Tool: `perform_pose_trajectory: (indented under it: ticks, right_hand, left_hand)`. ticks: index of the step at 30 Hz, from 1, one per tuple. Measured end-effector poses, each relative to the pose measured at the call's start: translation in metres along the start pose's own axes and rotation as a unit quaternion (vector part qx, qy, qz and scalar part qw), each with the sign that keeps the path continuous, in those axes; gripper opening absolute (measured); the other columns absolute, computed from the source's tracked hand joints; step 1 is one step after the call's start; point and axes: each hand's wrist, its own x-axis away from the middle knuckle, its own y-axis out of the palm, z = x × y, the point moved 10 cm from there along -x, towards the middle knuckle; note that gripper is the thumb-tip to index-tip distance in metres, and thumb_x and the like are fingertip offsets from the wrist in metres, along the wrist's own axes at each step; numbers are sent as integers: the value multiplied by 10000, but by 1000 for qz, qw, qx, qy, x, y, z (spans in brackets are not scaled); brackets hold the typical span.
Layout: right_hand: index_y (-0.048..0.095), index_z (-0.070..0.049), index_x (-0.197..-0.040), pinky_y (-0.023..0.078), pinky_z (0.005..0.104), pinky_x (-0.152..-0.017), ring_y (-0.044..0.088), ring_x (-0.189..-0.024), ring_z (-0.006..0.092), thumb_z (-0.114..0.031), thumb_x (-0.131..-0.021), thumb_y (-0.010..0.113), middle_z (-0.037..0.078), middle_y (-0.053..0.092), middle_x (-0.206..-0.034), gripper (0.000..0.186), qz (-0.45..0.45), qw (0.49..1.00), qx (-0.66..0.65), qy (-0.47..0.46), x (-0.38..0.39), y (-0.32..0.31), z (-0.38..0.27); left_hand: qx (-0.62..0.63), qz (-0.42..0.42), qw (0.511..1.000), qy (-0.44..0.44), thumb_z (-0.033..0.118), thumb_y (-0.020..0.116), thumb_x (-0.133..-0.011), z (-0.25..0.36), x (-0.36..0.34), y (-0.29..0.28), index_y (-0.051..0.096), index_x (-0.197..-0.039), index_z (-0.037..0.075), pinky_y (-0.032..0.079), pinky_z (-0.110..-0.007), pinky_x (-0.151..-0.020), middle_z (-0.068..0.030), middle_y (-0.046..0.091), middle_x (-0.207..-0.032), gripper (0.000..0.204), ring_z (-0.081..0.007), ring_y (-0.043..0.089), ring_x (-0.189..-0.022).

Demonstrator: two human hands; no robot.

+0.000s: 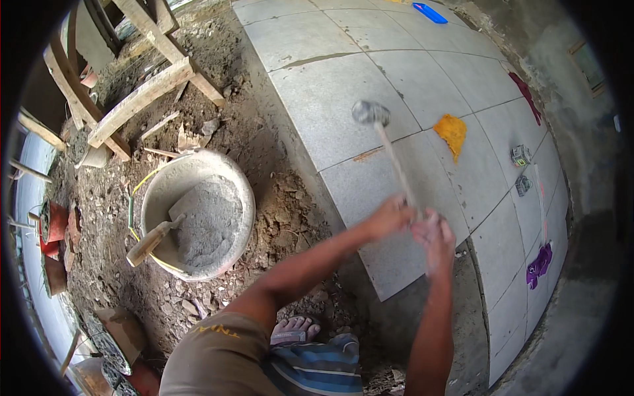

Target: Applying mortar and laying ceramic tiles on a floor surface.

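Note:
A mallet (395,155) with a dark, pale-smeared head and a light handle is raised over the grey floor tiles (310,112), slightly blurred. My left hand (388,219) is closed at the lower part of the handle. Against it, my right hand (434,239) is closed round the handle's end, its fingers smeared by motion. Under both hands lies a large tile (380,257) whose near corner juts over bare ground. To the left stands a round bucket (243,198) of grey dry powder, with a wooden-handled trowel (150,243) resting in it.
On the tiles lie a yellow cloth (452,135), a tape measure (520,155), a purple cloth (539,265), a dark red cloth (525,98) and a blue tray (430,12). A wooden frame (142,102) stands on rubble at the far left. Flower pots (54,221) line the left side.

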Motion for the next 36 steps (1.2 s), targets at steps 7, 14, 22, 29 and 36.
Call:
perform_pose_trajectory:
  ticks: [7, 14, 22, 29, 36]
  right_hand:
    - [604, 43, -1254, 528, 343, -837, 686, -933, 194, -379, -971, 670, 135, 714, -1001, 512, -137, 974, 169, -61, -3, 77, -23]
    - [632, 40, -1119, 488, 515, -805, 623, -919, 496, -278, -1011, 537, 293, 648, -959, 349, 91, 917, 361, -143, 36, 40, 9]
    - [572, -48, -1337, 522, 521, -857, 648, -1031, 464, -290, -1005, 562, 243, 678, -1110, 411, 27, 881, 416, -224, 10, 107, -29]
    - [534, -105, -1412, 533, 538, -802, 674, -982, 429, -320, -1027, 531, 231, 680, -1068, 441, -25, 838, 462, -288, -83, 185, -59]
    - [536, -153, -1409, 532, 552, -779, 677, -957, 435, -325, -1053, 473, 220, 673, -1061, 401, -27, 822, 504, -264, -104, 204, -50]
  left_hand:
    - [-303, 66, 937, 160, 258, 634, -870, -6, 113, 24, 579, -1116, 9, 537, -420, -754, -174, 664, -879, 355, -324, 686, -860]
    - [-336, 191, 922, 27, 408, 728, -860, 43, 96, -114, 608, -1069, -49, 529, -470, -839, -270, 670, -993, 517, -392, 669, -992]
    - [-443, 516, 733, 12, 316, 745, -868, 48, 90, -237, 507, -1393, -78, 458, -442, -1041, -276, 601, -1305, 698, -391, 576, -1205]
    - [-204, 517, 829, 56, 181, 760, -854, 30, 86, -250, 483, -1422, -81, 481, -407, -1035, -240, 598, -1371, 684, -318, 615, -1201]
    - [-187, 512, 837, 47, 174, 765, -862, 29, 93, -254, 449, -1460, -78, 481, -395, -1043, -234, 587, -1389, 722, -299, 616, -1199]
